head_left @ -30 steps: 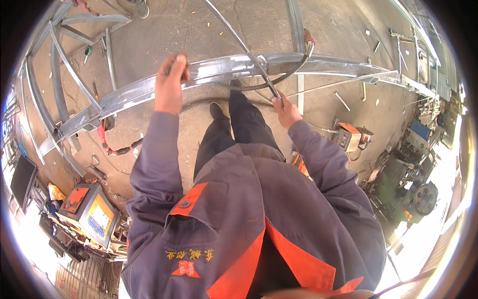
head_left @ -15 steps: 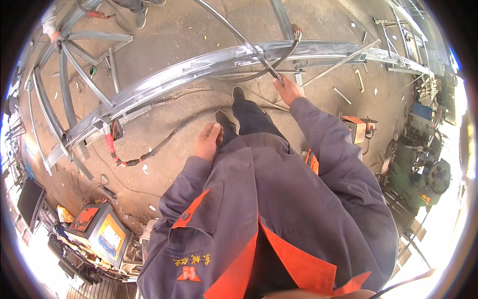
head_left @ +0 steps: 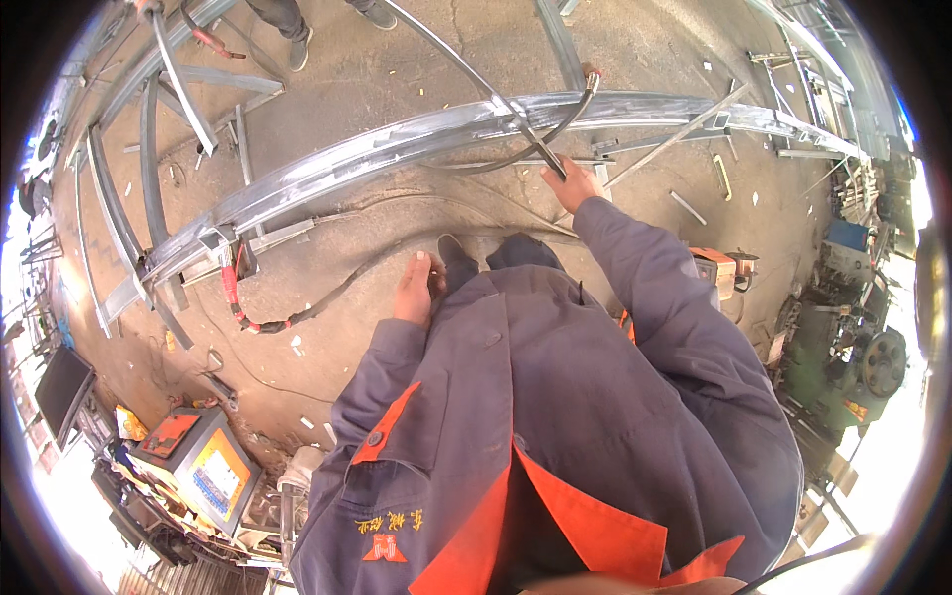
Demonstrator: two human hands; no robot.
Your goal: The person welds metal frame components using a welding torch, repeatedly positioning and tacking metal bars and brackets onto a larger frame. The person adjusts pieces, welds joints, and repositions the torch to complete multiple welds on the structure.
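Note:
My right hand (head_left: 577, 184) is closed round the near end of a long thin metal tube (head_left: 451, 58). The tube slants away to the far left, crossing above a long, grey, welded steel beam (head_left: 397, 139) that lies across the floor. My left hand (head_left: 413, 290) hangs in front of my jacket, its fingers loosely bent and apart from the thumb. Nothing shows in it. Just past the beam's near edge, a dark cable (head_left: 570, 119) loops under the tube. At the far left, a separate metal bar (head_left: 183, 84) stands raised and tilted, its upper end near the picture's rim.
A black cable with a red-wrapped end (head_left: 234, 297) clips to the beam's left part. An orange-and-grey machine (head_left: 203, 466) stands at lower left, a smaller orange box (head_left: 716, 268) at right. Another person's shoes (head_left: 299, 50) are at the far side. Scraps litter the floor.
The far-left bar has lifted away from the beam. My feet have shifted as I stepped, and the left hand's fingers have loosened. My right hand keeps hold of the tube.

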